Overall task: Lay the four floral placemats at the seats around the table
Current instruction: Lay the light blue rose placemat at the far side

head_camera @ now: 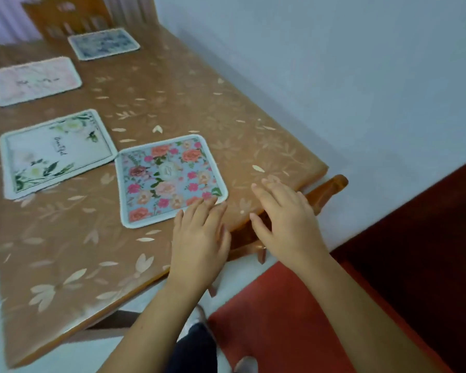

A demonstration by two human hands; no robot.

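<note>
The left hand [199,232] lies flat with its fingers straight and together. Its fingertips rest on the near right corner of the rose placemat [170,179] and grasp nothing. The right hand [285,216] is just beside it, also released, fingers spread and straight over the worktop's edge near the corner; whether it touches the cover is not clear. The rose placemat, pale blue with pink and orange blooms and a white border, lies flat on the worktop [172,90], close to the right end and a little askew to the edge. Just left of it, its corner nearly meeting the rose one, lies the white placemat [54,152], with green leaves at its corners and a line of script in the middle. Farther along the same side sits the pink placemat [35,80], pale and blurred, and beyond that the dark blue placemat [104,43] lies at the far end, in front of a wooden chair [65,17]. All four lie flat and apart from one another. The worktop wears a glossy brown cover printed with pale leaves. Beneath the forearms is a red cushion [293,319], and an amber wooden rail [331,189] shows just past the worktop's corner. A plain white wall [334,63] runs along the right side.
</note>
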